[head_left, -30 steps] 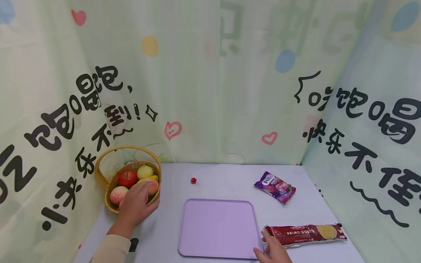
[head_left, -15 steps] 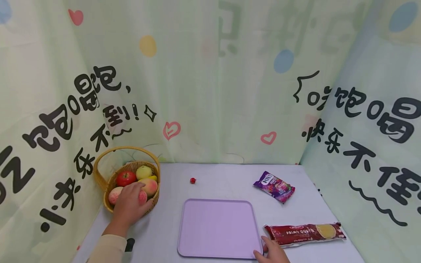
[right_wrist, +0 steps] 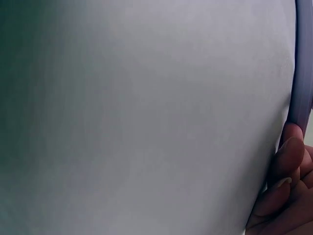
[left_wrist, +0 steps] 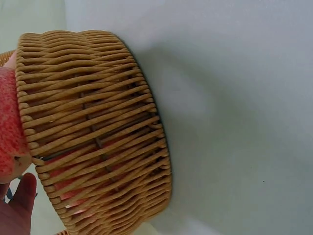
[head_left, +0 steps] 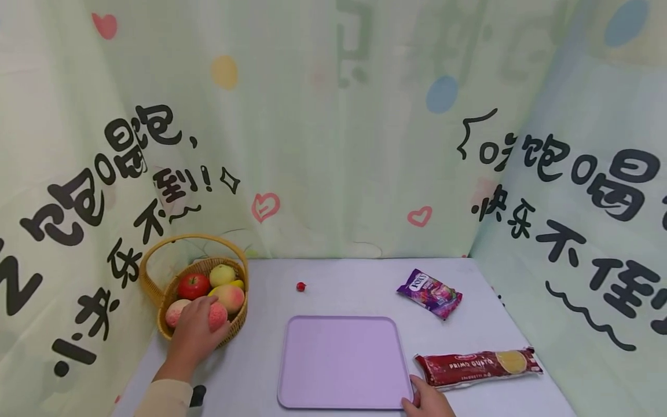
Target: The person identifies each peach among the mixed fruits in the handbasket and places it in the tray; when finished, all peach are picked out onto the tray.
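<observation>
My left hand (head_left: 194, 333) reaches into the wicker basket (head_left: 241, 324) at the left of the table and grips a reddish peach (head_left: 217, 316) near its front rim. In the left wrist view, the thumb (left_wrist: 24, 193) lies against the underside of that peach (left_wrist: 10, 125), beside the woven wall; the other fingers are mostly hidden. At the front right corner of the lilac tray (head_left: 344, 362), my right hand (head_left: 429, 401) holds the edge. The right wrist view has its curled fingers (right_wrist: 288, 159) at the tray's rim (right_wrist: 301, 73).
Around the gripped peach lie a red apple (head_left: 194, 286), a pale yellow-green fruit (head_left: 222, 275), another peach (head_left: 230, 298) and a pink one (head_left: 177, 313). A small red item (head_left: 301, 286), a purple FOX'S bag (head_left: 430, 293) and a red Primo Gusto packet (head_left: 479, 368) lie on the table.
The left hand has shifted from the upper right peach down to the lower reddish one, which it now grips. My right hand has closed in on the tray's corner. The view has turned slightly right.
</observation>
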Tool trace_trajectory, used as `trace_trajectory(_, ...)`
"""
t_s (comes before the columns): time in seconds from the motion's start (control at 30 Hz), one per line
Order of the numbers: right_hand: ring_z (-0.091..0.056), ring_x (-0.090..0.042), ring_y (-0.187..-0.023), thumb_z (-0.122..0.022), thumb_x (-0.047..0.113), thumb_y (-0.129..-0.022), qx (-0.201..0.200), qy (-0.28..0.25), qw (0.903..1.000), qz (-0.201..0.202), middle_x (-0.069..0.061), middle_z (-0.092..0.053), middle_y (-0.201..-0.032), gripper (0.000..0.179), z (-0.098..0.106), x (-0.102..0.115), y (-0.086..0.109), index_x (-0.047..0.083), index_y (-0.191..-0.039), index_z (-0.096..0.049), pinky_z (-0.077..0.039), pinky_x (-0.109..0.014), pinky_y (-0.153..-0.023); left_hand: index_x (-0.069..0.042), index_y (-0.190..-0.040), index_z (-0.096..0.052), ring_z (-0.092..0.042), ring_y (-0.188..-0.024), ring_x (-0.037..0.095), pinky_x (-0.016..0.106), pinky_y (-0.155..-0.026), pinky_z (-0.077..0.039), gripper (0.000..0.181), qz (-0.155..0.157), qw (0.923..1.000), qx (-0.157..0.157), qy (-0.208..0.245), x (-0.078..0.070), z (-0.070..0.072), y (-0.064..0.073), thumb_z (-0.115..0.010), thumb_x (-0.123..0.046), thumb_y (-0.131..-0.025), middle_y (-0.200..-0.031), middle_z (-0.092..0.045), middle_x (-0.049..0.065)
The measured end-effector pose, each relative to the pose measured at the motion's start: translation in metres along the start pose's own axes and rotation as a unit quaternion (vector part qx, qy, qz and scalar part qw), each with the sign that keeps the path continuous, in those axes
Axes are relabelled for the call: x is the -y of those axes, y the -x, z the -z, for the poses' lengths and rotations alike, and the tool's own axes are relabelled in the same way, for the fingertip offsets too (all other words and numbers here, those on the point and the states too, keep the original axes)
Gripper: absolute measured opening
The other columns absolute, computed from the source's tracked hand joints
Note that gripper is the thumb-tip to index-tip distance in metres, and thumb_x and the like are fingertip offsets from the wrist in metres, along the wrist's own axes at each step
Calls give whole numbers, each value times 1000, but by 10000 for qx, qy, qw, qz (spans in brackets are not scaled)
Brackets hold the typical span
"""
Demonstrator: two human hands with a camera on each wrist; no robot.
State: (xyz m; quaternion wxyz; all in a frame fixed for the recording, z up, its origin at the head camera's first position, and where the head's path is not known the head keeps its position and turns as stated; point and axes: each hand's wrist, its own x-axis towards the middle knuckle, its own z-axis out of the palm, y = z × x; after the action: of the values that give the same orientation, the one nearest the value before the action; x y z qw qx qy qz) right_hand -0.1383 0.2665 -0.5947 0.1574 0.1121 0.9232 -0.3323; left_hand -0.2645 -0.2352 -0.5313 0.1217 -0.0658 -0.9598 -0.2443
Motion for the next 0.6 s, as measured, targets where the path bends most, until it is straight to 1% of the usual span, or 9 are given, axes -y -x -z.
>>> trace_trajectory(0.1,-49,-16,-68,-74,30,-93,43,-3,10000,-39,-3,-53,-75,68,0,-1,-1,-15,-138,-50,-42,-32,-64,-4,-142,-47,-45,-127,42,66,-105,-45,71,61,10000,35,40,4,-1,1,-81,-27,-84,-139,-51,21)
trace_trajectory(0.23,-49,-16,-67,-75,29,-92,-58,36,10000,-29,-3,-53,-74,67,0,-3,-1,-16,-136,-51,-41,-32,-64,-4,-143,-46,-48,-125,41,65,-105,-46,72,81,9999,51,116,6,-4,2,-82,-25,-84,-138,-50,20)
trace_trajectory(0.43,-48,-16,-66,-76,30,-92,-115,-39,9999,-29,-3,-52,-73,68,-2,-6,-2,-16,-136,-52,-42,-32,-64,-4,-142,-46,-50,-126,41,65,-107,-44,74,83,9997,35,223,7,-5,1,-84,-22,-82,-137,-50,21)
trace_trajectory(0.6,-49,-16,-67,-76,30,-91,-88,-87,9999,-82,-4,-52,-74,69,-3,-5,-3,-15,-136,-51,-41,-32,-64,-2,-141,-45,-49,-127,41,65,-108,-44,74,170,9994,123,268,7,-4,-1,-86,-20,-81,-137,-50,22)
